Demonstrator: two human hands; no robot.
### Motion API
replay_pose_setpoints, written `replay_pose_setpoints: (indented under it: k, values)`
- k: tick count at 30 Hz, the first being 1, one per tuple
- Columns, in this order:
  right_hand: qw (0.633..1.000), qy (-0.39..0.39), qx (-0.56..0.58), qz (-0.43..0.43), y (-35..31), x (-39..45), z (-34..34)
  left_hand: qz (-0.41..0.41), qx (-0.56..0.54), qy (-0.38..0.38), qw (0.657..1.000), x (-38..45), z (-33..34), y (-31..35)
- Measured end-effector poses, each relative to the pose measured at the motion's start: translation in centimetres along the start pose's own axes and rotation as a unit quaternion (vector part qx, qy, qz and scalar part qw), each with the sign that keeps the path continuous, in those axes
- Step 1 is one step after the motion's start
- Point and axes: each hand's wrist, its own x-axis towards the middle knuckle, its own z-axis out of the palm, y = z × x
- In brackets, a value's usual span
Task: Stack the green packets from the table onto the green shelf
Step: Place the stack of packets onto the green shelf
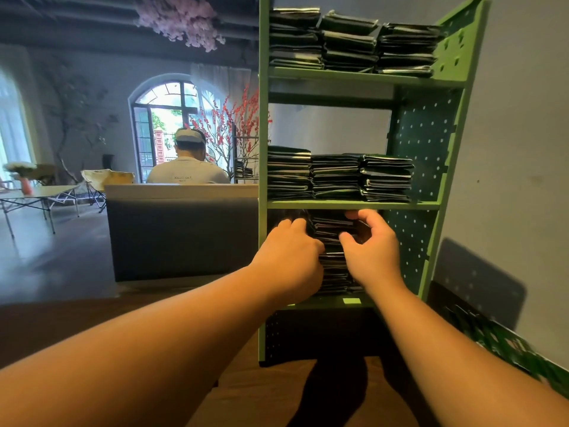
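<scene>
Both arms reach forward into low bay of shelf [351, 204]. Left hand [289, 257] at 9 o'clock side of packet pile [331, 224], fingers curled against pile; grip itself hidden. Right hand [372, 248] at 3 o'clock side, thumb and fingers curled round pile's top packets. More piles [338, 177] one bay up, at 12 o'clock. Top piles [351, 41] higher still. Person [187, 167] sits far off at 10 o'clock, back turned.

2 bare forearms, no sleeves; left hand [289, 260], right hand [371, 251].
</scene>
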Motion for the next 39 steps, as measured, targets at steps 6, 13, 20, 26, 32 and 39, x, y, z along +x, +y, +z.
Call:
replay_pose_setpoints:
  k: [6, 13, 20, 26, 32, 39]
  values:
    - [1.000, 0.013, 0.003, 0.023, -0.5, -0.2, 0.4, -0.060, -0.131, 0.087, 0.986, 0.3, -0.4, 0.3]
    - [0.998, -0.029, -0.032, 0.045, -0.3, 0.2, 0.8, -0.128, -0.175, 0.133, 0.967, 1.1, -0.4, 1.8]
    - [0.999, -0.022, -0.026, 0.033, -0.4, -0.2, 0.8, -0.119, -0.192, 0.140, 0.964, 1.0, 0.2, 1.3]
    - [0.999, 0.008, -0.015, 0.043, -0.4, -0.5, 0.6, -0.105, -0.188, 0.161, 0.963, 1.1, 1.0, 0.5]
    - [0.997, -0.026, 0.013, 0.069, -0.8, -0.4, 0.5, -0.098, -0.119, 0.157, 0.976, 1.2, 1.5, 0.5]
    - [0.997, -0.013, 0.014, 0.077, -0.9, 0.3, -0.2, -0.071, -0.069, 0.161, 0.982, 1.0, 2.0, 0.9]
